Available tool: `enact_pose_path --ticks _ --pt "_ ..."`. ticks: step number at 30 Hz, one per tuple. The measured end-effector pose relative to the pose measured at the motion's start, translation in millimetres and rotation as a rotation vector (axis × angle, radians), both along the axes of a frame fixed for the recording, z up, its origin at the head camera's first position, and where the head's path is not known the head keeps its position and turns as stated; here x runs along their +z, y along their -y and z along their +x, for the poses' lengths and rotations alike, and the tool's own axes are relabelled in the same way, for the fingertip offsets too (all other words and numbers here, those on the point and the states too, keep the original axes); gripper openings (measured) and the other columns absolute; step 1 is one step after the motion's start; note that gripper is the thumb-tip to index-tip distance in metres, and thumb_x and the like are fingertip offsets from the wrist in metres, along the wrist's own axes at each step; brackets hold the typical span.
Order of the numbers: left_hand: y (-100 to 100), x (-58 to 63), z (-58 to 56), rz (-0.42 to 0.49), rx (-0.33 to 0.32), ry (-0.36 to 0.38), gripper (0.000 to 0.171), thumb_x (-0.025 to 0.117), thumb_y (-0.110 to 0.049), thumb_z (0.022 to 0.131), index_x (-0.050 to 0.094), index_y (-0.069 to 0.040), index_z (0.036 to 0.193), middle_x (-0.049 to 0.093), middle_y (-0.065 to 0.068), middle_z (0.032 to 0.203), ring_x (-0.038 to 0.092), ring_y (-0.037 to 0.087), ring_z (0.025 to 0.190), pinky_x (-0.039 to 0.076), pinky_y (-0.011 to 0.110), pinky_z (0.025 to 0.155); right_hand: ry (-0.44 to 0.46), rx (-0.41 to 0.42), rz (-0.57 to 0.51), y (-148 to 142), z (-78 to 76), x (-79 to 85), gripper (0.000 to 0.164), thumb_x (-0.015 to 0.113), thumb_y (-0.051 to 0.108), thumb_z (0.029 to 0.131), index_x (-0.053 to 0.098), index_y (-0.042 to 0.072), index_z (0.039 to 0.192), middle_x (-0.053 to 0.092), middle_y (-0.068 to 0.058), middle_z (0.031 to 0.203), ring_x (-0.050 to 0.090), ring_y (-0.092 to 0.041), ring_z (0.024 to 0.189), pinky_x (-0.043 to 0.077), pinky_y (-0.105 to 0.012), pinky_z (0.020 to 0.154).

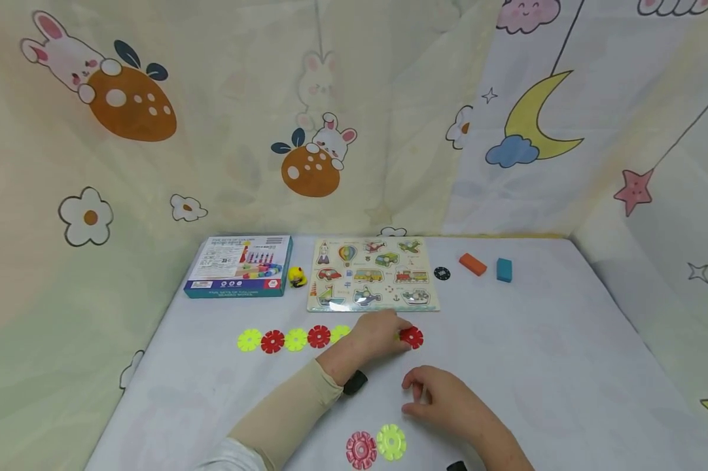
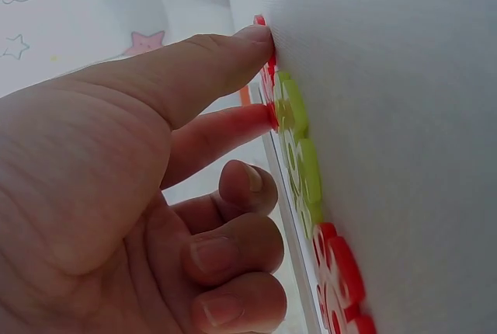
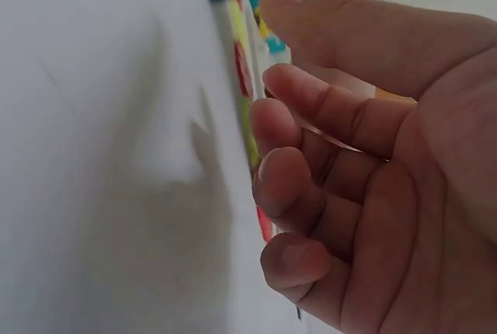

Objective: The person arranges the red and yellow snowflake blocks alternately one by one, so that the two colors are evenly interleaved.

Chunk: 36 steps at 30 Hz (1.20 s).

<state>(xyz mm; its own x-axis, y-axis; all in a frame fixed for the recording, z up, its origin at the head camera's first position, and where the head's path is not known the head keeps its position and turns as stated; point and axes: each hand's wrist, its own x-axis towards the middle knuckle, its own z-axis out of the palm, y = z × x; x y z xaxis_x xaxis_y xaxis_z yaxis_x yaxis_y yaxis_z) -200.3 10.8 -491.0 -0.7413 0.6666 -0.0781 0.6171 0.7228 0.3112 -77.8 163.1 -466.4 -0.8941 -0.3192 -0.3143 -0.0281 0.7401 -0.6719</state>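
Observation:
A row of notched plastic discs, yellow-green and red by turns, crosses the white table, with a yellow-green disc [image 1: 249, 339] at its left end. My left hand [image 1: 377, 337] reaches over the row and pinches the red disc [image 1: 414, 337] at the right end between thumb and index finger. In the left wrist view a yellow-green disc [image 2: 292, 116] sits right beside the pinched one; the forearm and hand hide part of the row in the head view. Nearer me, my right hand [image 1: 445, 400] hovers with loosely curled fingers and holds nothing. A loose red disc [image 1: 361, 450] and yellow-green disc [image 1: 392, 442] lie in front.
Behind the row lies a vehicle picture puzzle board [image 1: 373, 275]. Left of it are a small yellow toy [image 1: 297, 277] and a flat box [image 1: 239, 267]. To its right lie a black round piece [image 1: 442, 273], an orange block [image 1: 473, 264] and a teal block [image 1: 504, 270].

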Motion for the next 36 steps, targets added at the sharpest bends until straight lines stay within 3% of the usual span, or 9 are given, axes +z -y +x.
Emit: enact_pose_path --ticks 8,14,18,22,27,30,36 --pt "0.4 -1.2 -0.7 0.021 -0.005 0.008 0.038 0.07 -0.041 0.083 0.067 -0.026 0.119 0.053 -0.013 0.077 0.046 0.007 0.072 0.036 0.021 0.057 0.047 0.113 0.098 30.1 31.6 -6.5 0.038 0.082 0.04 0.068 0.061 0.025 0.095 0.049 0.012 0.084 0.047 -0.007 0.073 0.046 -0.028 0.068" --pt "0.6 0.2 -0.9 0.005 -0.003 0.008 0.039 0.069 -0.042 0.083 0.066 -0.027 0.12 0.054 -0.012 0.08 0.046 0.007 0.073 0.036 0.021 0.058 0.007 0.121 0.115 37.6 37.1 -12.4 0.037 0.083 0.037 0.068 0.06 0.021 0.091 0.045 0.01 0.086 0.045 -0.005 0.072 0.046 -0.026 0.069" --pt "0.9 0.1 -0.4 0.02 -0.001 0.026 0.039 0.069 -0.04 0.083 0.067 -0.026 0.12 0.053 -0.013 0.078 0.046 0.008 0.073 0.036 0.022 0.058 0.087 0.079 0.035 36.1 36.0 -9.0 0.033 0.083 0.031 0.069 0.055 0.021 0.083 0.047 0.006 0.075 0.046 -0.01 0.067 0.041 -0.027 0.061" --pt "0.7 -1.3 0.2 0.023 -0.006 0.032 0.038 0.069 -0.04 0.084 0.066 -0.027 0.119 0.053 -0.013 0.077 0.046 0.008 0.072 0.036 0.021 0.057 0.164 0.021 -0.119 20.8 26.4 -0.5 0.025 0.08 0.023 0.073 0.057 0.018 0.082 0.053 0.002 0.066 0.052 -0.014 0.06 0.042 -0.027 0.055" --pt "-0.2 -0.3 0.3 0.004 -0.007 0.035 0.039 0.069 -0.041 0.084 0.065 -0.028 0.121 0.055 -0.013 0.081 0.046 0.007 0.073 0.037 0.022 0.058 0.167 -0.061 -0.218 -13.0 1.7 11.4 0.031 0.077 0.019 0.078 0.063 0.014 0.105 0.058 -0.003 0.077 0.06 -0.019 0.061 0.049 -0.03 0.058" --pt "-0.6 1.8 0.4 -0.004 -0.007 0.035 0.04 0.07 -0.041 0.083 0.065 -0.028 0.121 0.059 -0.013 0.086 0.047 0.006 0.074 0.038 0.021 0.059 0.129 -0.14 -0.209 -28.2 -12.1 16.3 0.041 0.077 0.016 0.077 0.063 0.014 0.116 0.056 -0.004 0.085 0.06 -0.019 0.068 0.051 -0.031 0.062" --pt "-0.3 1.0 -0.4 -0.01 -0.012 0.009 0.04 0.069 -0.041 0.083 0.066 -0.028 0.121 0.057 -0.013 0.084 0.046 0.005 0.073 0.037 0.02 0.057 0.04 -0.298 -0.131 -49.3 -40.8 15.2 0.044 0.075 0.01 0.078 0.063 0.015 0.121 0.054 -0.005 0.09 0.055 -0.018 0.074 0.05 -0.029 0.064"
